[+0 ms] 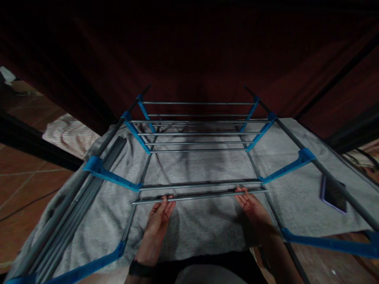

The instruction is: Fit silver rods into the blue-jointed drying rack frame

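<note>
My left hand [160, 217] is closed on a thin grey metal rod [204, 195], fingertips pinching it left of its middle. Towards the rod's other end, my right hand [252, 206] grips it between thumb and fingers. The rod lies crosswise, slightly tilted, its left end close to a long side tube. Just beyond it, another crossbar [201, 184] spans two blue plastic brackets, the left bracket [112, 177] and the right bracket [288, 169]. Farther off, several crossbars [195, 134] join more blue brackets in the same tube rack.
Several loose grey tubes [79, 209] lie along the left side on a grey blanket [201, 228]. A phone [334, 193] rests at the right, partly behind a rack tube. Dark reddish panels [195, 51] stand behind the rack. Tiled floor [29, 185] shows at the left.
</note>
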Available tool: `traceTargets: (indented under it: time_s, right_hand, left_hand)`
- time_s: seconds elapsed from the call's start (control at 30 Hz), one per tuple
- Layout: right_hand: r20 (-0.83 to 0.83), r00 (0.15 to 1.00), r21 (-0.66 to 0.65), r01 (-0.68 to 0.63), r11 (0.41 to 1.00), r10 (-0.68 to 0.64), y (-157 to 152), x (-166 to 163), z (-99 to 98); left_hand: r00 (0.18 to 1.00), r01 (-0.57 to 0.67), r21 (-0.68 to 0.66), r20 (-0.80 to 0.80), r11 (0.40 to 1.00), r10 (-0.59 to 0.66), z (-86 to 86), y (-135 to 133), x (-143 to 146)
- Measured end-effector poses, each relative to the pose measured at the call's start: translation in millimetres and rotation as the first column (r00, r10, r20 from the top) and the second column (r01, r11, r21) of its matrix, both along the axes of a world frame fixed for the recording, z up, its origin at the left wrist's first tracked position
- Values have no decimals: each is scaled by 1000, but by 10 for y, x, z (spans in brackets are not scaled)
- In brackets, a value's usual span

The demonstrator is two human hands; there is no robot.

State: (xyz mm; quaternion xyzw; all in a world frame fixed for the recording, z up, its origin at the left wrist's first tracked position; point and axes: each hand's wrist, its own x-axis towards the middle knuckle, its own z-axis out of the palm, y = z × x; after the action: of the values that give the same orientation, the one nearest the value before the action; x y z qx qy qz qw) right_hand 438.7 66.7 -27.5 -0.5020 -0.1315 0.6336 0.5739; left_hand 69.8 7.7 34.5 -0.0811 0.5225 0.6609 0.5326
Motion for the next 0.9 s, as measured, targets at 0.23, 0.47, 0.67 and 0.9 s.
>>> traceTargets:
  time_s: [0.23, 0.47, 0.67, 0.9]
  right_hand:
    - [-7, 1000, -11, 7, 1000, -7, 4, 5, -39]
    - [-7, 1000, 9, 1, 1000, -1, -20, 14, -11]
    - [-35, 999, 8, 10, 1000, -10, -26, 9, 5]
    - [-48, 998, 7, 31, 999, -31, -18, -2, -6]
  left_hand:
    - [1000, 13, -19, -22, 1000, -13, -8, -6, 43]
    - [999, 21, -22, -44, 1000, -22, 1, 11, 71]
    - [997, 57, 50, -58, 997, -54, -18, -43, 70]
    - [999, 17, 36, -47, 999, -15, -1, -60, 112]
